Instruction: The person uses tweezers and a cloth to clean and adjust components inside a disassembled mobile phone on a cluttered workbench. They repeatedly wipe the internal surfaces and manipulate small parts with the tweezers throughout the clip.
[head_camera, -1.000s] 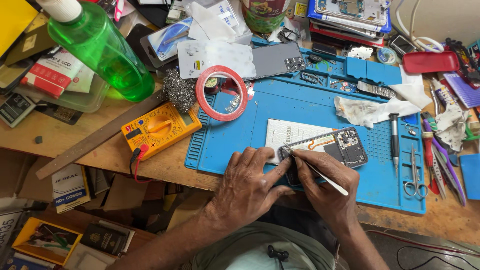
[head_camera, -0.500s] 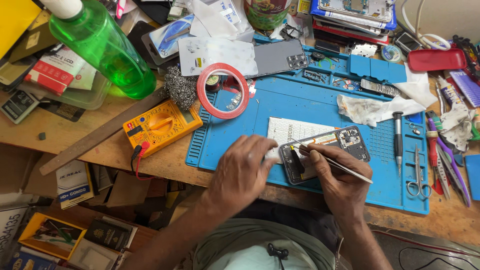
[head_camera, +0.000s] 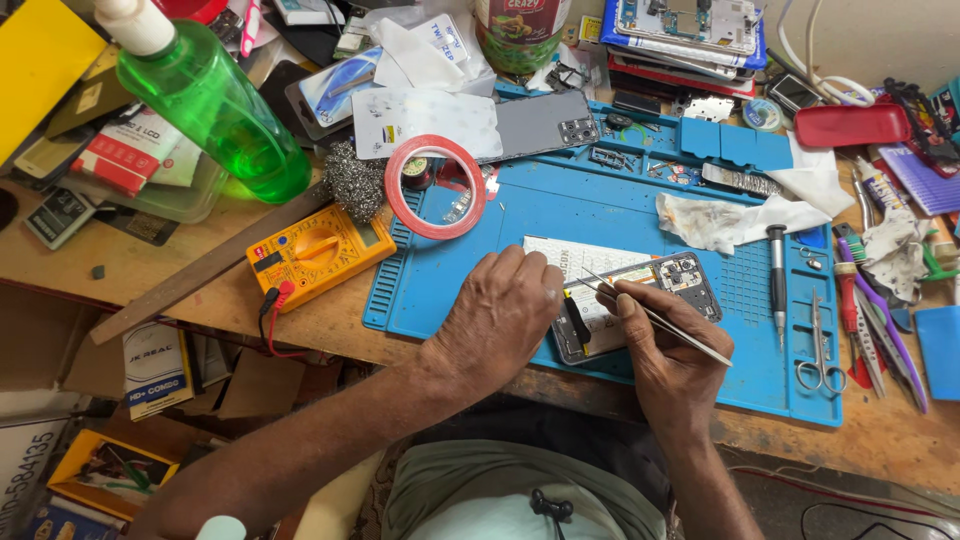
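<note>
Shifted tweezers (head_camera: 655, 318) tip leftward over opened phone (head_camera: 630, 305). Right hand (head_camera: 665, 350) fingers pinched on tweezers; left hand (head_camera: 500, 315) fingers together, pressing phone edge. Best kept low, steady.

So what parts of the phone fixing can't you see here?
- Head view: the left hand covers the left end of the opened phone.
- The tweezers tips are too small to show whether they pinch a part.
- The phone's inner parts are too tiny to tell apart.
- The right hand hides the phone's lower edge.
</note>
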